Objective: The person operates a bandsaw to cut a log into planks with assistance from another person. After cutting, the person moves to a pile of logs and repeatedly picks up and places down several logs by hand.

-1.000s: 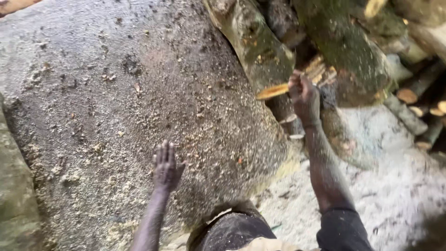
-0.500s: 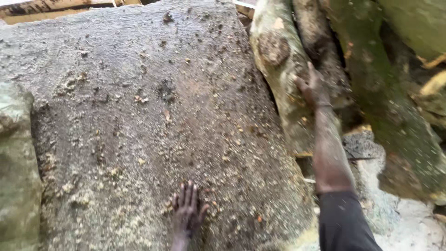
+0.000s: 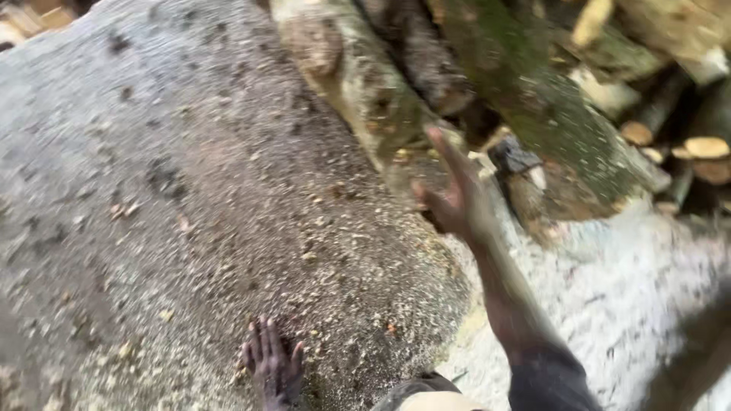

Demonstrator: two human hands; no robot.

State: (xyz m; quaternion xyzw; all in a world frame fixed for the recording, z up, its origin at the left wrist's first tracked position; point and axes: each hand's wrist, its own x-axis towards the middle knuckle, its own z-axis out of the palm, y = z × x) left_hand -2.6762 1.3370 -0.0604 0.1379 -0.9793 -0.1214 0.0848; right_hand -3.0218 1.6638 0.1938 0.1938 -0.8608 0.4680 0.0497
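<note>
Presently the left hand (image 3: pixel 272 364) lies flat, fingers spread and gripping nothing, on the broad grey sawdust-covered cut face of a very large log (image 3: pixel 190 205), close to that face's near edge; judged from its posture, it serves as a brace for the person's weight rather than as a working hand. The right hand (image 3: pixel 455 199) is extended past the right edge of the cut face, fingers open and pointing forward, palm empty; motion blur prevents a finer reading, but no object is seen in it. It is nearest to the pale, moss-patched bark log (image 3: pixel 358 84) that leans along the cut face's right edge, and a small dark grey block-shaped object (image 3: pixel 512 156) lies just beyond the fingertips, apart from them; its nature cannot be determined. Behind these stands a thicker green mossy log (image 3: pixel 533 106), and short cut firewood rounds (image 3: pixel 704 148) are stacked at the far right. Open room for movement exists over the cut face, which carries only loose chips, and over the pale sawdust-strewn ground (image 3: pixel 632 297) to the right. The gap between the leaning logs is narrow and dark, leaving little clearance.
</note>
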